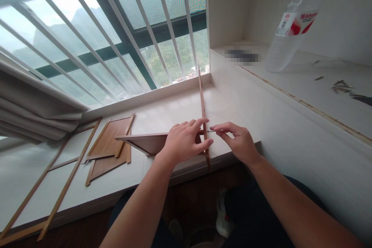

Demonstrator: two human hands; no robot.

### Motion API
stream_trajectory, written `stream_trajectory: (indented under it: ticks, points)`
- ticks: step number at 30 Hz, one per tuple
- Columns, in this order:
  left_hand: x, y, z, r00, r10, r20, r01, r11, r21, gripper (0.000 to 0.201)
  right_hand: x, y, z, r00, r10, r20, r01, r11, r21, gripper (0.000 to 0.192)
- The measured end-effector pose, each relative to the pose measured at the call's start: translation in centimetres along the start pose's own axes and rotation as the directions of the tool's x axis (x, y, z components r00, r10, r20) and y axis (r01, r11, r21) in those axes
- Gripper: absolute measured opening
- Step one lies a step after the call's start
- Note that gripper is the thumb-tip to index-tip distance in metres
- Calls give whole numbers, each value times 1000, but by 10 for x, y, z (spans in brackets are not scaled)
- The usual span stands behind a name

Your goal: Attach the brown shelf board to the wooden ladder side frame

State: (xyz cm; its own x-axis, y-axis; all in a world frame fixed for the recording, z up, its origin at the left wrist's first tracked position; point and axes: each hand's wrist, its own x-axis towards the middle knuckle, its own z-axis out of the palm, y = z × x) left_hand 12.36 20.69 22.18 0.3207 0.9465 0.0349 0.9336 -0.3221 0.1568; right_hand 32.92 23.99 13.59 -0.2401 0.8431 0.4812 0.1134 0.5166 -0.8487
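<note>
Head view, the only one: from where I am standing, a person is working at a white ledge [171,110] below a barred window. The left hand [186,139] is curving over a brown panel [151,142], its thumb and index finger gripping a long wooden rail [202,102] while the other fingers are resting over the panel. The panel is standing on edge on the ledge, its end meeting the rail crosswise; the hand is covering most of that corner, probably bracing both parts so that the joint is staying square under push. The right hand [240,139] is closing its thumb and fingertips on a thin metal piece [213,131], pointing it at the rail's outer face in line with the panel, presumably so that force is running straight into the joint. Whether it is a screw or a driver tip, I cannot tell. To the left, two loose panels, an upper one [109,135] and a lower one [109,164], are overlapping, and a ladder-like frame [70,176] is lying beside them, seemingly parked out of the working spot. On the shelf [308,85] at right, small metal fasteners [343,86] are lying near a bottle [290,42], apparently within reach.
</note>
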Motion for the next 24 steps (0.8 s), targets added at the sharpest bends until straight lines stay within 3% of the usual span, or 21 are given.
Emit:
stream_trajectory:
  ticks: [15, 24]
  points:
    - [0, -1, 2, 1000, 2, -4, -2, 1000, 4, 59, 9, 9, -11, 976, -214, 27, 216, 967, -137, 15]
    - [0, -1, 0, 1000, 0, 1, 0, 1000, -4, 59, 9, 13, -17, 975, -193, 109, 204, 973, -104, 14]
